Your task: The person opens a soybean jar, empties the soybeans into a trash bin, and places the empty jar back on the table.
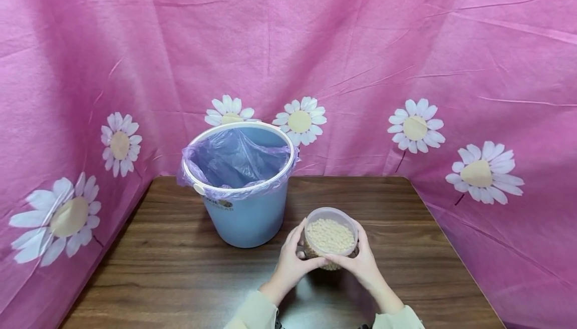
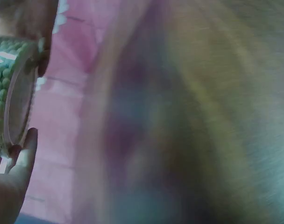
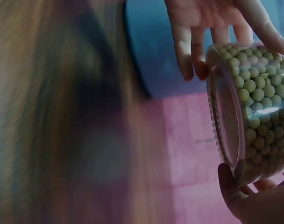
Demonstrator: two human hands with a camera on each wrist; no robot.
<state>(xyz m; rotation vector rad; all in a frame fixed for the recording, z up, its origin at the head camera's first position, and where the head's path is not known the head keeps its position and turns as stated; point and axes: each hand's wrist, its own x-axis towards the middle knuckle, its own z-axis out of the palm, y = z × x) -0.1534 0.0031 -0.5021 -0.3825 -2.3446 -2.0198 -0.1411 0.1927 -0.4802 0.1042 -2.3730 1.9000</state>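
Both hands hold a clear round plastic jar (image 1: 330, 234) full of pale yellow beans (image 1: 331, 235) between them. My left hand (image 1: 290, 263) curves round its left side, and my right hand (image 1: 364, 261) round its right. The thumbs meet at the near rim. In the right wrist view the jar's base (image 3: 226, 116) shows from below, lifted off the wooden table, with fingers of the right hand (image 3: 261, 200) at its lower edge. The left wrist view catches only part of the jar (image 2: 16, 93) at its left edge.
A light blue bin (image 1: 248, 219) with a white rim and a purple plastic liner (image 1: 234, 163) stands behind and left of the jar. The brown wooden table (image 1: 396, 269) lies under everything. A pink cloth (image 1: 360, 33) with daisies hangs round the back and sides.
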